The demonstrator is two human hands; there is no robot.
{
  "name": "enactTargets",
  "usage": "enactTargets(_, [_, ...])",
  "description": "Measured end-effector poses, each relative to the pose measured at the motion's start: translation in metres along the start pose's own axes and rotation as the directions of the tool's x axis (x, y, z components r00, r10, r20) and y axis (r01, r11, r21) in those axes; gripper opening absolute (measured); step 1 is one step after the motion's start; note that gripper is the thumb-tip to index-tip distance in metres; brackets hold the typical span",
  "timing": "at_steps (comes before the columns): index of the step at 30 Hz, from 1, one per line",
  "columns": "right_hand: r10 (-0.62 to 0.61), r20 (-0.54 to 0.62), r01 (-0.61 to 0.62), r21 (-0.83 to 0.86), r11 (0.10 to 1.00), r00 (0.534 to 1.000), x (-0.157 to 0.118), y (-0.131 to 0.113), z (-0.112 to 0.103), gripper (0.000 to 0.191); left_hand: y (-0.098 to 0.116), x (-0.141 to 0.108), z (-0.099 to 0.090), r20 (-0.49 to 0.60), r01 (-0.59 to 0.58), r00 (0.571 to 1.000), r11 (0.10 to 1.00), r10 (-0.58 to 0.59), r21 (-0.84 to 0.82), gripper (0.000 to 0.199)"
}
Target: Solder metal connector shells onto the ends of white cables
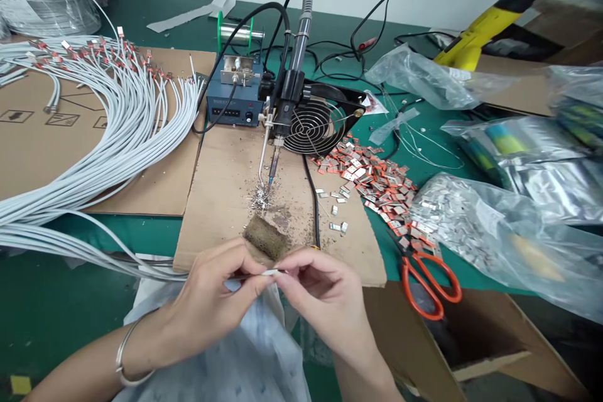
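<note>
My left hand [214, 292] pinches a white cable [270, 272] close to its end. Thumb and forefinger of my right hand [325, 295] are closed on the cable's tip, which they mostly hide. Just beyond my fingertips lies a brown sponge [266, 237] on a cardboard sheet [221, 188]. Farther back, a soldering iron [288, 97] is fixed in a stand, tip pointing down over a patch of solder bits [261, 198]. A bundle of white cables [155, 151] spreads out at the left, many with small orange-and-metal connectors at their ends.
A blue soldering station [233, 100], a solder spool [235, 31] and a black fan [313, 129] stand at the back. Loose connectors [377, 179] are heaped at right, near orange-handled scissors [431, 286] and a plastic bag of metal parts [461, 220]. A yellow heat gun [475, 34] is behind.
</note>
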State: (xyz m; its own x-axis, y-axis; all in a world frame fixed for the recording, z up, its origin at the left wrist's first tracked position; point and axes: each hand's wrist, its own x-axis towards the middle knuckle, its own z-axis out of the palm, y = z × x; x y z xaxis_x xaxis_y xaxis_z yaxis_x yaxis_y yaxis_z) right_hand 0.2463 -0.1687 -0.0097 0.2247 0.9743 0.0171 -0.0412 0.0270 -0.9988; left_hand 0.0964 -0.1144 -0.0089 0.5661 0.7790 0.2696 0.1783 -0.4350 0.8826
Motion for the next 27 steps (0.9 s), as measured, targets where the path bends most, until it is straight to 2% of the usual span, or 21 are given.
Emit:
enactTargets(5, [0.010, -0.016, -0.008, 0.135, 0.991, 1.000, 0.000, 0.006, 0.003, 0.009, -0.001, 0.003, 0.002, -0.090, -0.136, 0.986, 0.990, 0.138, 0.034, 0.015])
enactTargets(9, [-0.012, -0.031, 0.017, 0.162, 0.987, 0.999, 0.000, 0.004, 0.004, 0.013, -0.003, 0.004, 0.003, -0.150, -0.286, 0.939, 0.944, 0.310, 0.165, 0.018])
enactTargets(12, [-0.023, -0.042, 0.030, 0.174, 0.984, 0.999, 0.000, 0.002, 0.005, 0.018, -0.006, 0.002, 0.006, -0.183, -0.326, 0.908, 0.909, 0.378, 0.261, 0.019])
enactTargets(14, [-0.031, -0.050, 0.040, 0.185, 0.982, 0.998, -0.002, 0.004, 0.005, 0.019, -0.007, 0.001, 0.007, -0.210, -0.310, 0.906, 0.912, 0.369, 0.268, 0.019])
enactTargets(16, [-0.048, -0.073, 0.062, 0.210, 0.976, 0.996, -0.003, 0.008, 0.006, 0.017, -0.004, 0.001, 0.008, -0.201, -0.216, 0.946, 0.956, 0.255, 0.198, 0.017])
enactTargets(18, [-0.070, -0.101, 0.094, 0.254, 0.963, 0.992, -0.005, 0.013, 0.008, 0.015, 0.002, 0.003, 0.007, -0.112, 0.006, 0.994, 1.000, -0.004, 0.012, 0.014])
enactTargets(19, [-0.078, -0.115, 0.107, 0.280, 0.954, 0.990, -0.006, 0.016, 0.010, 0.014, 0.005, 0.004, 0.006, -0.020, 0.162, 0.986, 0.980, -0.166, -0.117, 0.013])
enactTargets(20, [-0.081, -0.121, 0.115, 0.307, 0.945, 0.989, -0.006, 0.018, 0.011, 0.013, 0.009, 0.006, 0.005, 0.095, 0.324, 0.946, 0.914, -0.310, -0.244, 0.015])
enactTargets(21, [-0.080, -0.124, 0.117, 0.331, 0.936, 0.989, -0.006, 0.019, 0.012, 0.012, 0.012, 0.008, 0.003, 0.214, 0.466, 0.885, 0.810, -0.414, -0.356, 0.019])
enactTargets(23, [-0.060, -0.112, 0.098, 0.376, 0.921, 0.992, -0.006, 0.020, 0.015, 0.009, 0.015, 0.011, 0.001, 0.414, 0.645, 0.764, 0.588, -0.494, -0.488, 0.027])
enactTargets(24, [-0.043, -0.099, 0.079, 0.399, 0.914, 0.994, -0.006, 0.019, 0.016, 0.007, 0.015, 0.012, -0.001, 0.475, 0.686, 0.728, 0.510, -0.495, -0.519, 0.030])
enactTargets(25, [-0.026, -0.089, 0.062, 0.422, 0.904, 0.996, -0.005, 0.018, 0.017, 0.005, 0.015, 0.013, -0.001, 0.510, 0.704, 0.709, 0.461, -0.486, -0.540, 0.033])
enactTargets(27, [0.006, -0.072, 0.029, 0.472, 0.881, 0.997, -0.004, 0.015, 0.018, 0.004, 0.013, 0.014, -0.002, 0.538, 0.705, 0.708, 0.420, -0.457, -0.572, 0.034])
